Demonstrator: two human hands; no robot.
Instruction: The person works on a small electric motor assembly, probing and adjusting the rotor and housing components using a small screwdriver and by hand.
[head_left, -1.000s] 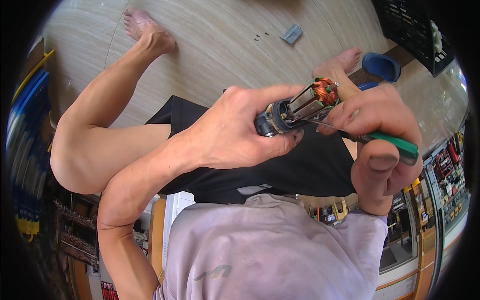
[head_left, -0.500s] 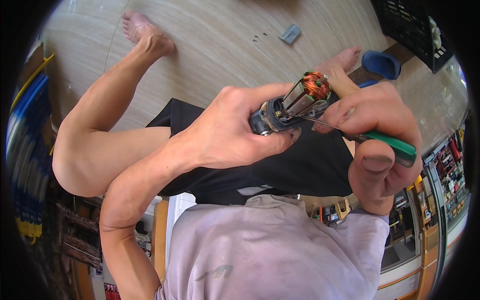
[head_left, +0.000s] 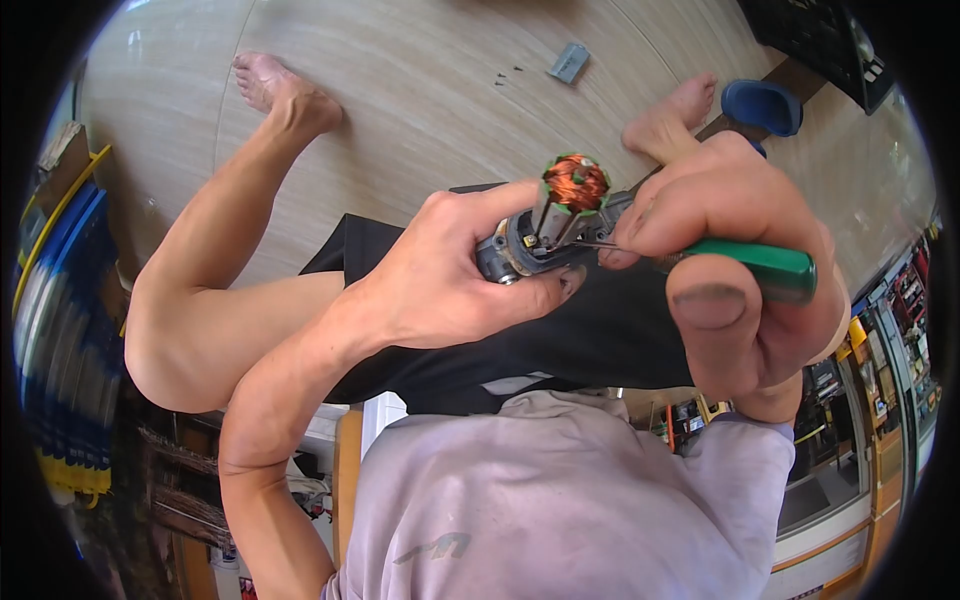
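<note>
Nearest, the right hand (head_left: 750, 225) is closed around the green-handled screwdriver (head_left: 765, 268), its long axis running roughly level across the view, the thin shaft pointing left into the motor part (head_left: 548, 228). Just beyond, the left hand (head_left: 425, 275) is partly closed, fingers and thumb wrapped around that part's dark housing (head_left: 505, 255), above the black shorts (head_left: 520, 345). The motor part's long axis slants up from the housing, its copper windings (head_left: 577, 182) uppermost, facing the camera and tipped away from the body. Compared with the earlier frame, the windings lean less to the right and show more end-on. The shirt (head_left: 560, 500) bears a dark printed mark, not readable. Farther off, on the floor (head_left: 420, 90), lie three small dark pieces (head_left: 501, 77) and a grey block (head_left: 568, 63) whose faint marking is too small to read; a blue slipper (head_left: 762, 107) is beside the right foot (head_left: 675, 115).
</note>
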